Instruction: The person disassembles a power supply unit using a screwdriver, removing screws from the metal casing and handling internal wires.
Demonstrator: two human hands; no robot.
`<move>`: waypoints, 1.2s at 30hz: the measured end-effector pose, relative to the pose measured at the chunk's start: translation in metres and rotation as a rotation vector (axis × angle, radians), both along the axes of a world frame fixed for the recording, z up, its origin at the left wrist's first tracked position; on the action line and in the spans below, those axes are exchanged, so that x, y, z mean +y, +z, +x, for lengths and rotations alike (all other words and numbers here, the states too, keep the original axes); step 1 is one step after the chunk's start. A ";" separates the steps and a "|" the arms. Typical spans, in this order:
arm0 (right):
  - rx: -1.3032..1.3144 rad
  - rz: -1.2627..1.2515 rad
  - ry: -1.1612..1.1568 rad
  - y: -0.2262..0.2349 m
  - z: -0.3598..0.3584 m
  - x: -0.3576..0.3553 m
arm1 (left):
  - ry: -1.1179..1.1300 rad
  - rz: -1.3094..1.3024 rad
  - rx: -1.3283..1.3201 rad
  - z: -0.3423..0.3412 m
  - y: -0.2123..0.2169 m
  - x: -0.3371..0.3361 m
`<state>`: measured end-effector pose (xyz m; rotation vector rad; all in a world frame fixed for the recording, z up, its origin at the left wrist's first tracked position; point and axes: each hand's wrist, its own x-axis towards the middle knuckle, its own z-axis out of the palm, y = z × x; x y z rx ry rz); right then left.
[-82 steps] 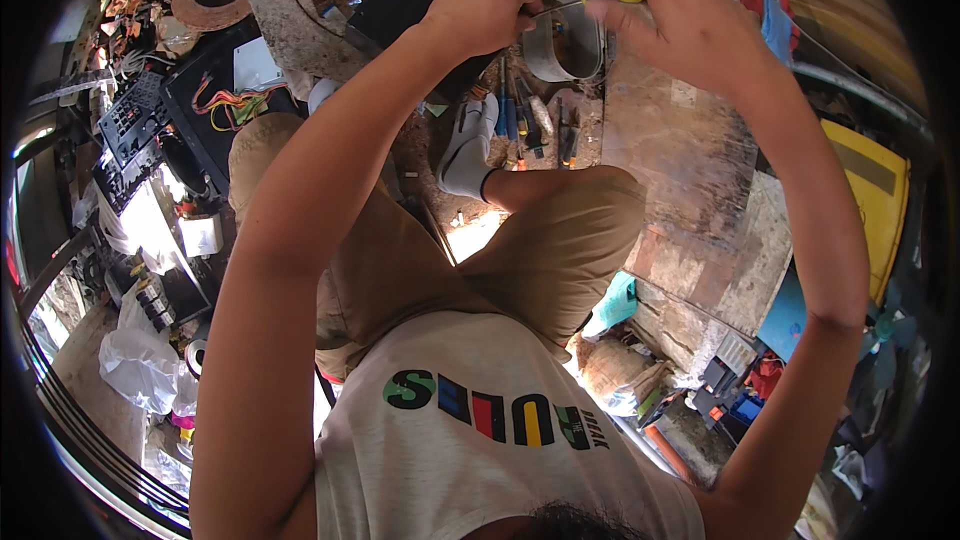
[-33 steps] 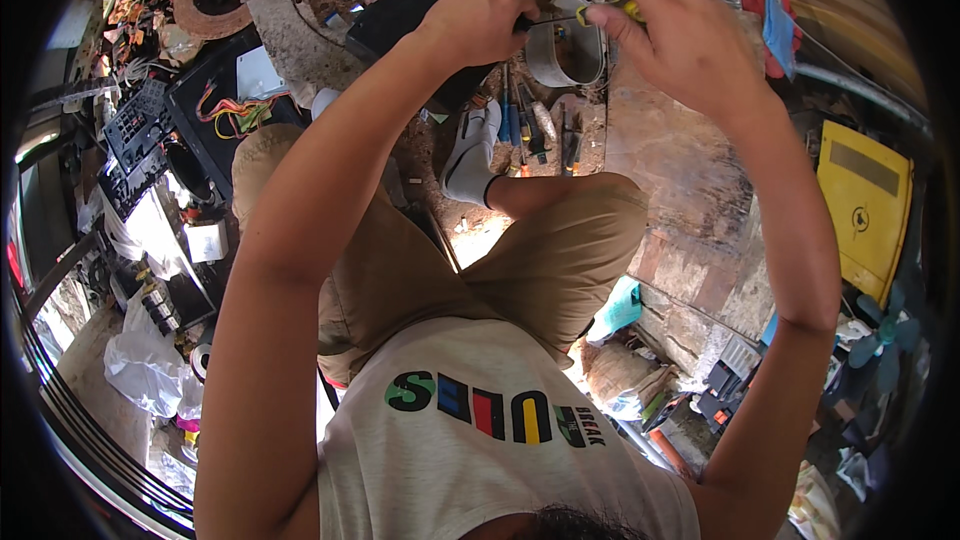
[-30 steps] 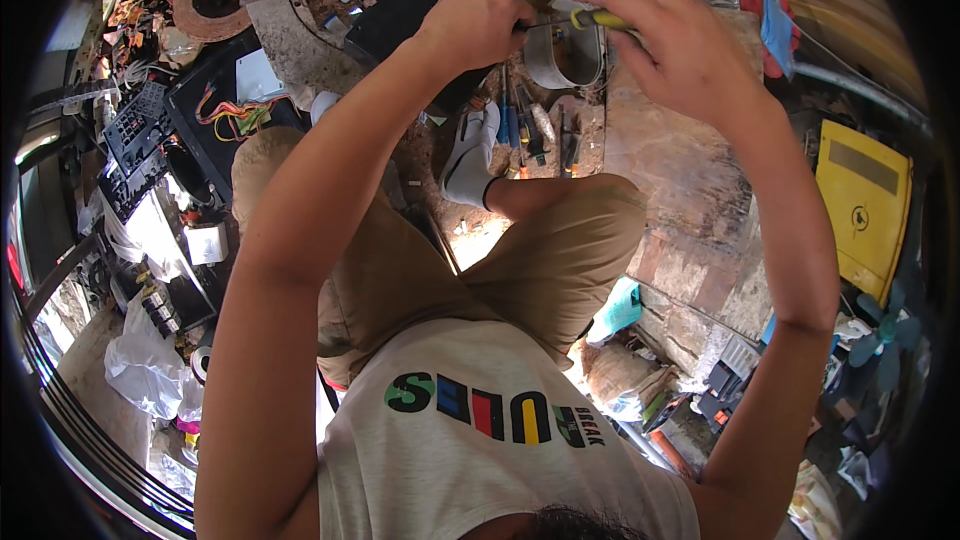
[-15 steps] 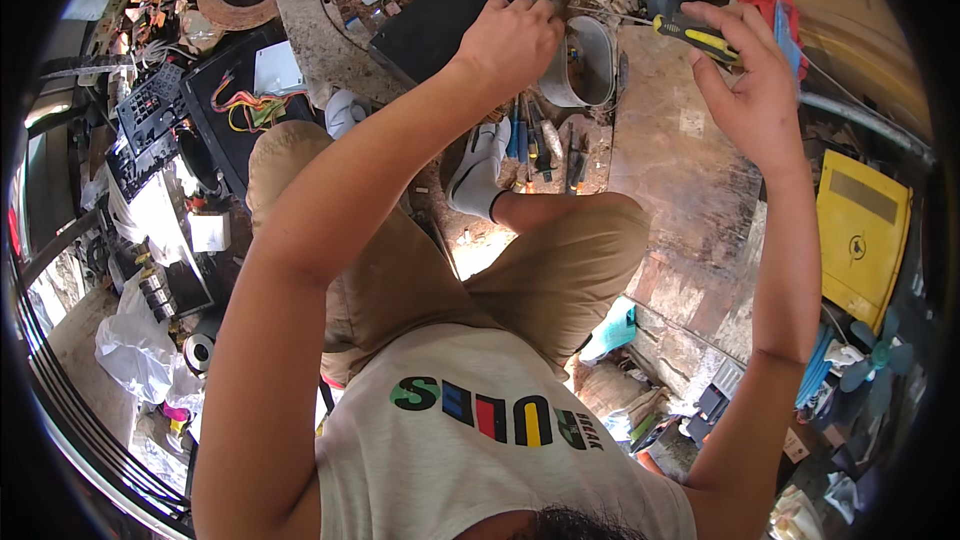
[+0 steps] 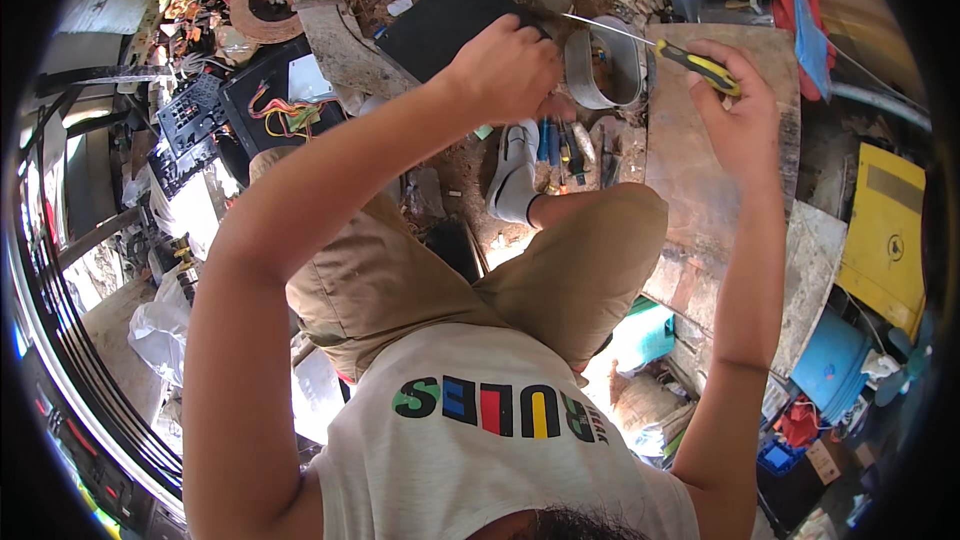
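Note:
A black flat box (image 5: 440, 25) lies tilted at the far middle, over a worn concrete-like ring. My left hand (image 5: 505, 65) is closed at its near right edge; the fingertips are partly hidden behind the knuckles. In my right hand (image 5: 740, 105) is a screwdriver (image 5: 705, 70) with a yellow and black handle. Its thin metal shaft points left over a grey round metal ring (image 5: 605, 90), and the tip is close to the box's right end. The right fingers wrap round the handle.
Several hand tools (image 5: 565, 150) lie on the ground beside my foot. A worn wooden board (image 5: 690, 160) is under my right arm. At the left are a black case with coloured wires (image 5: 290, 115) and a rusty disc (image 5: 268, 0). A yellow panel (image 5: 880, 240) stands far right.
My right hand has come slightly nearer with the screwdriver, and its shaft now shows clearly. My left hand stays at the black box. The whole view has shifted a little.

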<state>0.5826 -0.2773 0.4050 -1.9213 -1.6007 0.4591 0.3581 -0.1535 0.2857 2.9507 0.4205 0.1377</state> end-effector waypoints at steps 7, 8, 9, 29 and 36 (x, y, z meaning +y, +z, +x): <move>-0.274 -0.017 0.286 0.003 -0.036 0.100 | 0.691 0.070 -0.498 -0.064 -0.028 0.032; -0.293 -0.066 0.293 0.005 -0.044 0.115 | 0.716 -0.025 -0.393 -0.065 -0.030 0.032; -0.313 -0.115 0.297 0.006 -0.050 0.127 | 0.735 -0.121 -0.288 -0.065 -0.031 0.031; -0.380 -0.300 0.489 0.013 -0.075 0.185 | 0.645 -0.509 -0.022 -0.064 -0.026 0.027; -0.491 -0.301 0.720 0.019 -0.084 0.176 | 0.660 -0.509 -0.063 -0.065 -0.031 0.027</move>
